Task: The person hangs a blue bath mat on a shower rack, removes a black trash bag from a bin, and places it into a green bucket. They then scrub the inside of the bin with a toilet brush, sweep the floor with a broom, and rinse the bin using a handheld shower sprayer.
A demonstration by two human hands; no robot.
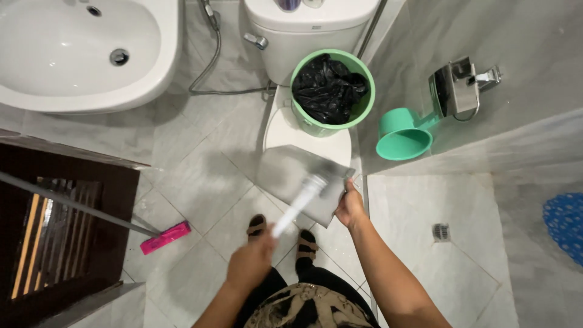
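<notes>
The grip of the left hand (252, 261) is wrapping closed around the lower end of a white handle (299, 205), which looks like a smooth plastic stick. It is running up and away to a grey dustpan (291, 176). The grip of the right hand (351, 206) is pinching the right edge of this dustpan, fingers pressed on the thin flat sheet. The pan is being held in the air, above the floor and just in front of the toilet (306, 130), probably with two hands because one steadies the long handle while the other is controlling the tilt of the blade (the picture is blurred here, so the exact tilt I cannot tell).

A round green bin (364, 91) with a crumpled, shiny black bag inside is sitting on the closed toilet, near the far edge of the pan. A green plastic scoop (404, 133) is hanging at the grey tiled wall. A pink broom head (165, 237) is lying on the pale floor tiles (200, 182), and a glossy white washbasin (85, 54) is standing on the left.
</notes>
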